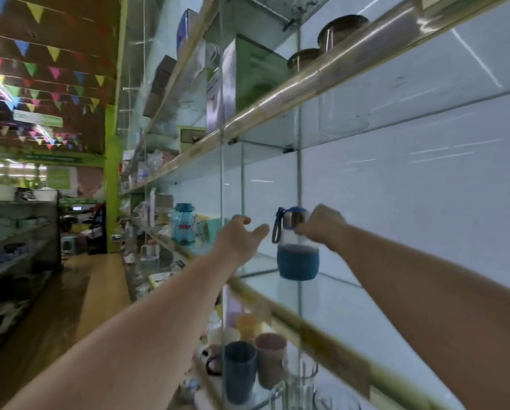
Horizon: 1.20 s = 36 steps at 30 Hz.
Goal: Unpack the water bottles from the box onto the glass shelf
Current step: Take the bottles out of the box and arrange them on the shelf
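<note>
While above the glass shelf (pixel 330 294) edge: right hand (pixel 321 224) gripping water bottle (pixel 296 247), left hand (pixel 241 236) spread, empty.

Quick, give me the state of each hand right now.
Left hand: open, holding nothing, beside the bottle.
Right hand: closed in a grip on the neck of the blue-sleeved water bottle.
</note>
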Motion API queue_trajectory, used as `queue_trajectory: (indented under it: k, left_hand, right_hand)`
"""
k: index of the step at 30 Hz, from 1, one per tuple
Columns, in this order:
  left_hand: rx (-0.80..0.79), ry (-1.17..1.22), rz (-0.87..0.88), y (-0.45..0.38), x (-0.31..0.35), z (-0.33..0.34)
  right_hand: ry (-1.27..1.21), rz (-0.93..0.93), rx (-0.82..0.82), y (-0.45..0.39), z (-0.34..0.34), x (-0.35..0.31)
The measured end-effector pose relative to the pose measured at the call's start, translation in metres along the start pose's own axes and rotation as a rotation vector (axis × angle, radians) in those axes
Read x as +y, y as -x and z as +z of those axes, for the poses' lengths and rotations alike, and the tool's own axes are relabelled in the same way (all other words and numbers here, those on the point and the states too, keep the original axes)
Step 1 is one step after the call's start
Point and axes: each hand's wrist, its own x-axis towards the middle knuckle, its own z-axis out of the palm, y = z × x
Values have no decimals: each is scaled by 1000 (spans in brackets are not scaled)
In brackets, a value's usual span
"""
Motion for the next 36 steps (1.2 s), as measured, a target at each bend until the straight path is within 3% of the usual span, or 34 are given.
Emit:
queue_trajectory:
  k: [2, 8, 17, 28, 36]
  left_hand:
    - [-14, 10, -52, 16, -10, -22]
    - [-71, 1, -200, 103, -71, -71]
    - [-240, 19, -561, 249, -199, -85]
    - [-274, 62, -998, 374, -310, 0]
    - [-250, 33, -1168, 426, -350, 90]
  right_hand:
    - [-35, -62, 36, 26, -3, -23]
    - [-267, -129, -146, 134, 74, -65]
    - [-379, 222, -493, 304, 234, -25]
    - [-285, 458, -830, 410, 349, 80]
    - [-267, 565, -965, 427, 396, 154]
